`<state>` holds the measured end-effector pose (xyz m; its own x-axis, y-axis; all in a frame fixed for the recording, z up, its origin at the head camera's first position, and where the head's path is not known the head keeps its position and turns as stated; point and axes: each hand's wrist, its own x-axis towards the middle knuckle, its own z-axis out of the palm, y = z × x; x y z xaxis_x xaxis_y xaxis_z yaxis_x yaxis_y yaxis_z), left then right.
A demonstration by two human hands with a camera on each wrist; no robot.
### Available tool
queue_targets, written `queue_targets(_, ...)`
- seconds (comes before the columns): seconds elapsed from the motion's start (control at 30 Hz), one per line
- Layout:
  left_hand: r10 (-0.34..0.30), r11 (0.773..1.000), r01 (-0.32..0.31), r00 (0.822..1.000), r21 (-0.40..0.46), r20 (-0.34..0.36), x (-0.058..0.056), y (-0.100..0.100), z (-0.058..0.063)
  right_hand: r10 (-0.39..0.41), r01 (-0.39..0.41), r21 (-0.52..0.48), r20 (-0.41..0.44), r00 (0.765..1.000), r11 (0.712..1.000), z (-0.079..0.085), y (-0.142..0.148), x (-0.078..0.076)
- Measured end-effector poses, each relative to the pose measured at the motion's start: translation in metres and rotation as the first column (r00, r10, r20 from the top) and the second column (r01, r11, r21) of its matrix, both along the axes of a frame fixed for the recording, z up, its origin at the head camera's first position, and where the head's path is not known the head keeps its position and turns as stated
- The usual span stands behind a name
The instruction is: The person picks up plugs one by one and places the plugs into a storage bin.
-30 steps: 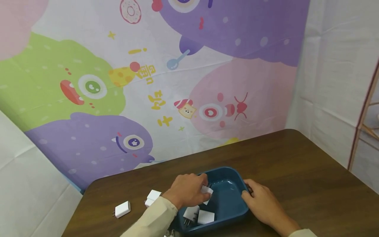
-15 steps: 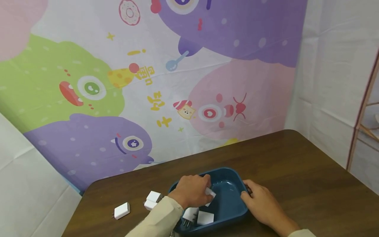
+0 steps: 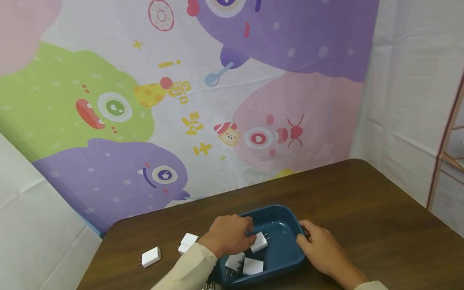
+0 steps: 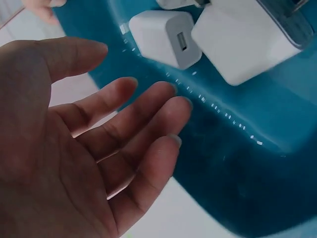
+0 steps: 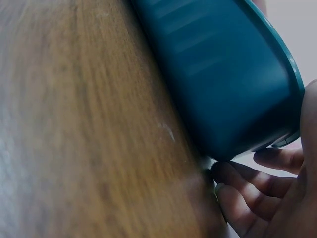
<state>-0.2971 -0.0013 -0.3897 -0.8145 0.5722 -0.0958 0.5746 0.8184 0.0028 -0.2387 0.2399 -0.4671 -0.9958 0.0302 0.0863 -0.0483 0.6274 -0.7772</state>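
My left hand (image 3: 230, 235) is over the left side of a blue plastic basin (image 3: 280, 251), its fingers apart and loosely bent, with nothing between them. Just past its fingertips a white charger plug (image 3: 259, 243) lies on the basin floor, prongs pointing right. Two more white charger plugs, a left one (image 3: 235, 262) and a right one (image 3: 253, 266), lie near the front wall. In the left wrist view a charger plug with a USB port (image 4: 166, 37) shows beyond the fingers. My right hand (image 3: 322, 249) grips the basin's right end, thumb at the rim and fingers against the outside.
On the brown table (image 3: 348, 193), a lone white charger plug (image 3: 150, 257) lies at the left. White charger plugs (image 3: 187, 242) sit close together by the left sleeve. Metal prongs (image 3: 209, 286) show at the bottom edge, left of the basin. A cartoon-printed cloth (image 3: 203, 100) hangs behind.
My left hand has let go of the white charger plug, which now lies in the basin, and has drawn slightly left. The right hand keeps its grip on the basin.
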Motion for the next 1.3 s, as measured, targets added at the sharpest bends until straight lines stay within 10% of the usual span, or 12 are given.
queue_targets(0.7,0.109,0.96,-0.103,0.994,0.26,-0.01,0.014,-0.065,0.02,-0.001,0.001,0.016,0.009,1.0,1.0,0.0,-0.002,0.001)
queue_targets(1.3,0.382,0.87,-0.351,0.924,0.346,-0.023,0.023,-0.123,0.005,0.009,-0.009,0.018,-0.01,1.0,1.0,0.0,0.0,0.0)
